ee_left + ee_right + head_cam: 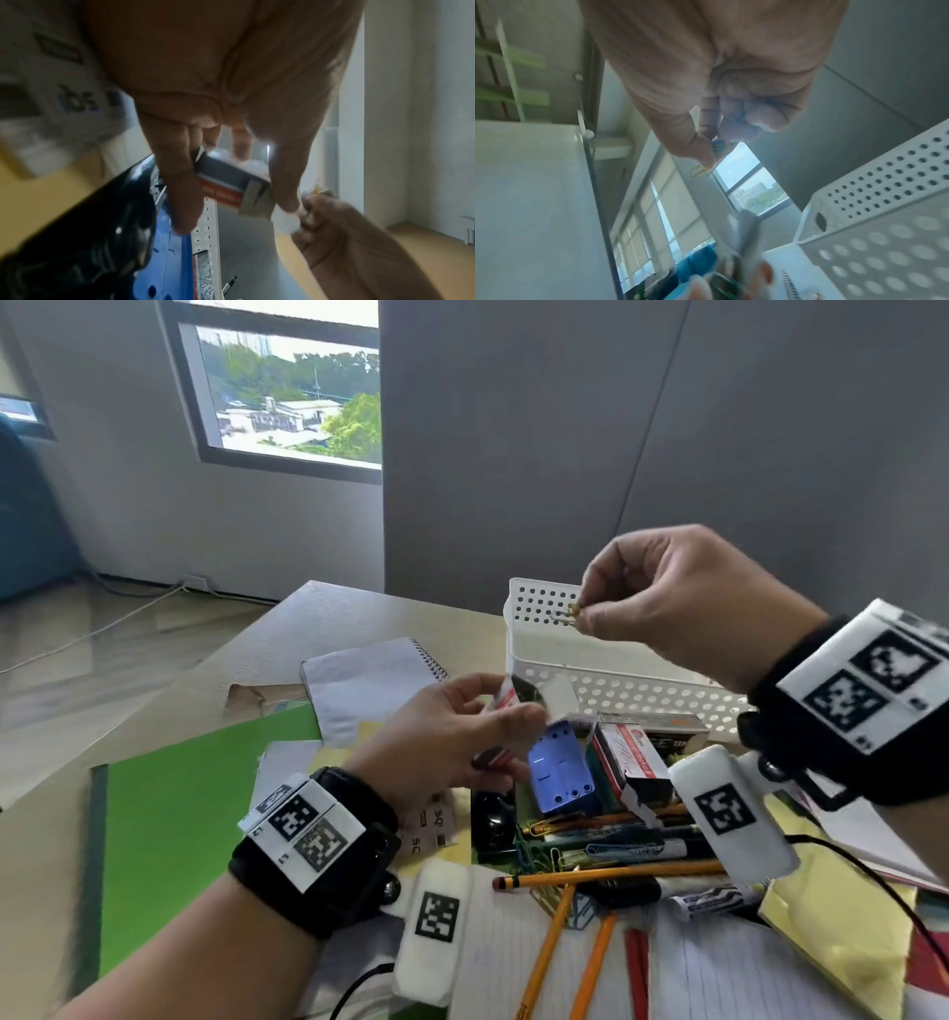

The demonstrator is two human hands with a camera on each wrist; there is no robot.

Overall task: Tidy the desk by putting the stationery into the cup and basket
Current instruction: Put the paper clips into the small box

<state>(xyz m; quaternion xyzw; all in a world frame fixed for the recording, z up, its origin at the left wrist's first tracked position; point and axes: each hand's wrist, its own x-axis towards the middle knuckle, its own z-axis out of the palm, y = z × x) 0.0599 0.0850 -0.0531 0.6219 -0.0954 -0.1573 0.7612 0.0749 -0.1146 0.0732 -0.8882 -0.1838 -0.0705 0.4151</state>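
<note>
My left hand (477, 726) holds a small open cardboard box (534, 698) with a red stripe, raised above the desk clutter; in the left wrist view the small box (231, 184) sits between thumb and fingers with its flap open. My right hand (662, 603) is higher, over the white perforated basket (642, 680), pinching paper clips (571, 611) at its fingertips. In the right wrist view the paper clips (717, 147) show blue and yellow between thumb and fingers. No cup is in view.
On the desk lie pencils (616, 873), markers (683, 896), loose paper clips (554, 857), a blue hole punch (562, 773), a staple box (631, 760), a black object (492, 819), a spiral notebook (369, 685), a green folder (195, 814) and yellow paper (832, 916).
</note>
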